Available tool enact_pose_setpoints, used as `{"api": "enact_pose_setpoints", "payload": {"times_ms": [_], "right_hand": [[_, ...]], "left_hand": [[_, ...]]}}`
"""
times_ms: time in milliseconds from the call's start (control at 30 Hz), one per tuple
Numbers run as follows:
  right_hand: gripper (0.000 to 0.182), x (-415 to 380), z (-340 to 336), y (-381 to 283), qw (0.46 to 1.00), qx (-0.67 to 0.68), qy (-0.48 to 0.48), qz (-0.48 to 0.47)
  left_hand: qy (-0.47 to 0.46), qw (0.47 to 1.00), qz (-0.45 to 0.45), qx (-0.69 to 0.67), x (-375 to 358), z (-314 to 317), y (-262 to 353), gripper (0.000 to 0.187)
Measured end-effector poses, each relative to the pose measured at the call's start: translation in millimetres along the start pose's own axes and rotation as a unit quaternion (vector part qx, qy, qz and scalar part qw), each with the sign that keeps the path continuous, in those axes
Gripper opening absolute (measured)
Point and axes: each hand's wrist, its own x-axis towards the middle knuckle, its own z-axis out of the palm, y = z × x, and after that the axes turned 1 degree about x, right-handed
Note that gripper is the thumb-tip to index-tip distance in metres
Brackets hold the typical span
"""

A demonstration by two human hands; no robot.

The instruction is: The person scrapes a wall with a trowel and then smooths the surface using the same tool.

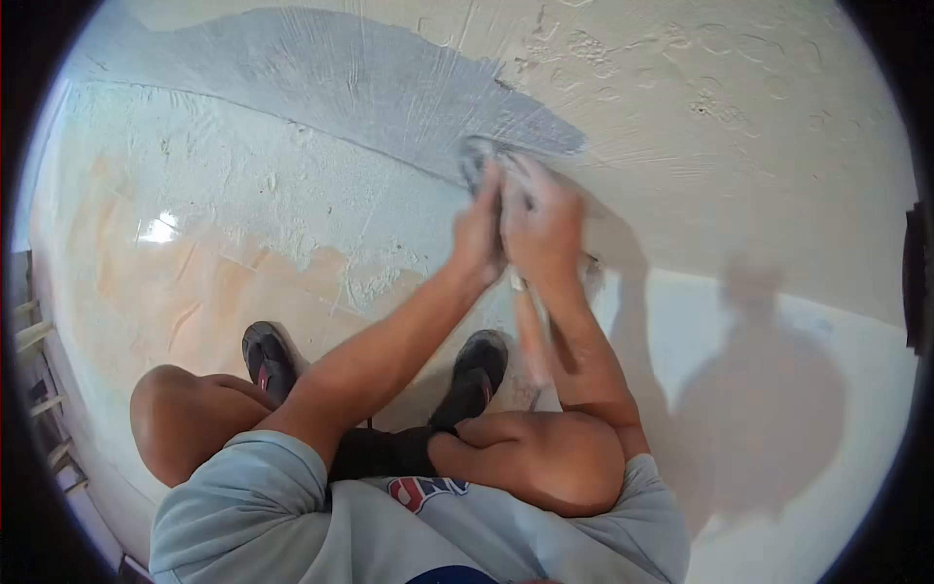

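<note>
My left hand (479,229) and my right hand (545,219) are close together against the lower part of the wall, fingers closed. A wooden handle (530,331) extends from under my right hand toward my body. Beyond my fingertips a dark grey tool head (474,161) meets the wall; motion blurs it. Whether handle and head belong to one tool I cannot make out. My left thumb points up along the grip. Around the head lies a bare grey patch (360,73), bordered by cream, textured coating (671,97).
The floor (204,243) is spread with pale residue, with peach tiling showing beneath. My dark shoes (479,375) are planted close to the work. A shadow (764,409) falls at right. Slatted material (44,389) stands at the far left, and a dark object (913,277) at the right edge.
</note>
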Motion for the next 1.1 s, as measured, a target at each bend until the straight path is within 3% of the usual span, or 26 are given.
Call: {"api": "enact_pose_setpoints", "payload": {"times_ms": [33, 167, 233, 267, 333, 467, 533, 567, 633, 733, 833, 900, 1033, 1100], "right_hand": [[0.026, 4, 15, -1, 1.0, 0.002, -0.021, 0.015], [0.029, 7, 29, -3, 0.996, 0.054, -0.054, 0.054], [0.029, 5, 20, -3, 0.996, 0.059, -0.051, 0.043], [0.029, 0, 11, 0, 0.997, 0.043, -0.041, 0.052], [0.029, -7, -11, 0, 0.996, 0.047, -0.009, 0.069], [0.026, -15, -44, -5, 0.998, 0.003, 0.004, 0.064], [0.027, -15, -46, -7, 0.996, 0.018, 0.011, 0.087], [0.026, -15, -40, 4, 0.997, 0.043, 0.017, 0.063], [0.027, -6, -20, -2, 0.994, 0.053, 0.0, 0.094], [0.029, -1, 1, 10, 0.995, 0.073, -0.009, 0.061], [0.029, -9, -8, 2, 0.992, 0.095, 0.004, 0.087], [0.029, -7, -19, -5, 0.986, 0.118, -0.001, 0.12], [0.026, -14, -10, 9, 0.992, 0.096, 0.042, 0.064], [0.028, -21, -14, 10, 0.985, 0.105, 0.017, 0.138]], "left_hand": [[-0.037, 0.995, 0.024, -0.087, 2, -11, 10, 0.057], [-0.012, 1.0, 0.011, -0.014, 7, -32, 25, 0.065], [-0.004, 0.996, 0.033, -0.078, 5, -22, 17, 0.05], [-0.005, 0.999, 0.033, -0.027, 8, -23, 6, 0.062], [0.049, 0.998, 0.012, 0.026, -5, 2, -6, 0.056], [0.102, 0.99, 0.072, -0.073, -25, 55, -20, 0.032], [0.115, 0.99, 0.066, -0.039, -24, 48, -22, 0.034], [0.122, 0.985, 0.115, -0.045, -19, 48, -25, 0.037], [0.129, 0.991, 0.046, 0.004, -14, 22, -7, 0.041], [0.055, 0.997, 0.049, -0.008, -9, 3, 16, 0.05], [0.151, 0.987, 0.012, 0.057, -17, 13, 12, 0.049], [0.143, 0.986, 0.055, 0.06, -21, 19, 7, 0.048], [0.13, 0.988, 0.059, 0.055, -17, 15, 4, 0.046], [0.127, 0.985, 0.072, 0.091, -18, 14, 0, 0.048]]}}
